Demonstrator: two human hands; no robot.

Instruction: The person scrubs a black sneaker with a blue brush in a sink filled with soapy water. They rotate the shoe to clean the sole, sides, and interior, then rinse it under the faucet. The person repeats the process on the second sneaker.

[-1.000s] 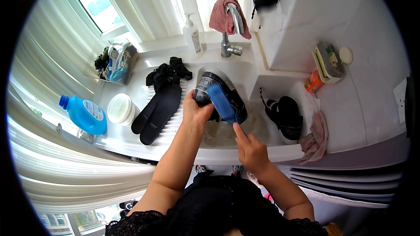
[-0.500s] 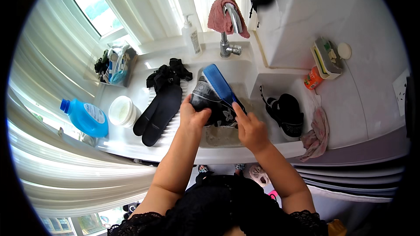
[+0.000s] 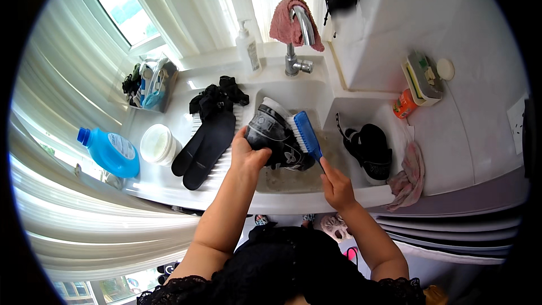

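Over the sink basin (image 3: 299,90), my left hand (image 3: 248,151) grips a black shoe (image 3: 278,135) with a white sole edge and a pale patterned band. Its fingers go partly out of sight behind the shoe. My right hand (image 3: 339,185) is wrapped around the handle of a blue scrub brush (image 3: 306,131), whose white bristles face the shoe's right side, at or very near its surface. A second black shoe (image 3: 372,149) rests in the smaller basin to the right. Two black insoles (image 3: 206,149) lie on the ribbed drainboard at left, below a bunched black fabric piece (image 3: 217,97).
Left on the counter are a blue detergent bottle (image 3: 116,152), a white tub (image 3: 160,144) and a clear bin (image 3: 151,87). Behind stand a pump bottle (image 3: 247,51) and a faucet (image 3: 292,65) draped with a pink cloth (image 3: 287,21). Another cloth (image 3: 409,178) hangs at right.
The brush has moved from across the shoe's top to its right side, turning so the bristles show. My right hand has shifted right and down; the shoe's white edge now shows.
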